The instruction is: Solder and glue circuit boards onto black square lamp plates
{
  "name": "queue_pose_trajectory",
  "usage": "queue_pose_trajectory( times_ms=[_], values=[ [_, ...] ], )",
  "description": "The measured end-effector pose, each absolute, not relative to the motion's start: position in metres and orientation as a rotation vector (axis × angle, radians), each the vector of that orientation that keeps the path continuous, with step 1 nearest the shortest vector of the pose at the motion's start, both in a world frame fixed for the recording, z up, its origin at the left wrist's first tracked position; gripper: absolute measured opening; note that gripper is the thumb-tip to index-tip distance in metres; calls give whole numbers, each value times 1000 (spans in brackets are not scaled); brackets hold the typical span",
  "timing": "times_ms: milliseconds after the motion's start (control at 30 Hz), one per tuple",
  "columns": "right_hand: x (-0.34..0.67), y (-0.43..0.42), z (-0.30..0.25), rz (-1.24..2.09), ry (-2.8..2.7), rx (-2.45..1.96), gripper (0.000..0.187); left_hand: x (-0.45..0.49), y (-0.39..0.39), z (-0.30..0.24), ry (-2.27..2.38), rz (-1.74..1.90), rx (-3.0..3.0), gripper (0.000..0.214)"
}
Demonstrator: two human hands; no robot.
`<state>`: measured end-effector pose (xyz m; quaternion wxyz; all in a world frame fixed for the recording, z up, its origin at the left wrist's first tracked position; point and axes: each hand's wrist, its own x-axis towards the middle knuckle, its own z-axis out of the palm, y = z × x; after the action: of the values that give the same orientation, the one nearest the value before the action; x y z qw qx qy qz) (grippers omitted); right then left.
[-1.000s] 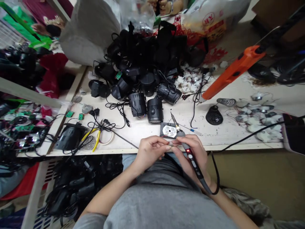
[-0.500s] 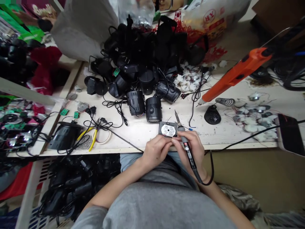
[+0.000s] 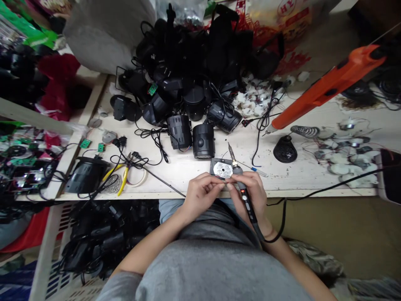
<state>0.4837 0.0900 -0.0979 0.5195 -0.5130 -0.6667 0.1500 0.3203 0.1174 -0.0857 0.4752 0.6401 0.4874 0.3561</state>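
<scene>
My right hand (image 3: 252, 188) is closed around a soldering iron (image 3: 249, 211), whose metal tip points up and away over the bench. Its thumb and fingertips also meet in a pinch near my left fingers. My left hand (image 3: 200, 194) is closed in a pinch at the bench's front edge, on something thin and too small to name. Just beyond both hands lies a small black square frame (image 3: 213, 164) bearing a silver plate with round lenses (image 3: 223, 170). To its right a thin blue-ended piece (image 3: 254, 169) rests on the bench.
Black lamp housings (image 3: 203, 140) with cords are piled behind. An orange electric screwdriver (image 3: 326, 90) hangs at the right, above a black soldering-iron stand (image 3: 285, 149). Small white motors (image 3: 347, 156) lie to the right. Yellow-handled pliers (image 3: 123, 180) and a black housing (image 3: 86, 173) sit left.
The view has shifted slightly. Both hands stay close together with fingertips pinched, and the soldering iron remains in my right hand. The silver plate shows its round lenses more clearly.
</scene>
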Motion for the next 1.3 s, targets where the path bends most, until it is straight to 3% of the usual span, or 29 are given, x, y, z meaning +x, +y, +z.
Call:
queue_pose_trajectory(
  times_ms=[400, 900, 1300],
  values=[
    [476, 89, -100, 413, -1451, -1280, 31, 326, 111, -92, 1124, 1117, 2004, 14],
    [476, 86, -105, 467, -1469, -1266, 35, 324, 106, -89, 1230, 988, 1557, 19],
    [481, 83, -104, 176, -1651, -1290, 35, 337, 107, -90, 1552, 1105, 1993, 9]
  ],
)
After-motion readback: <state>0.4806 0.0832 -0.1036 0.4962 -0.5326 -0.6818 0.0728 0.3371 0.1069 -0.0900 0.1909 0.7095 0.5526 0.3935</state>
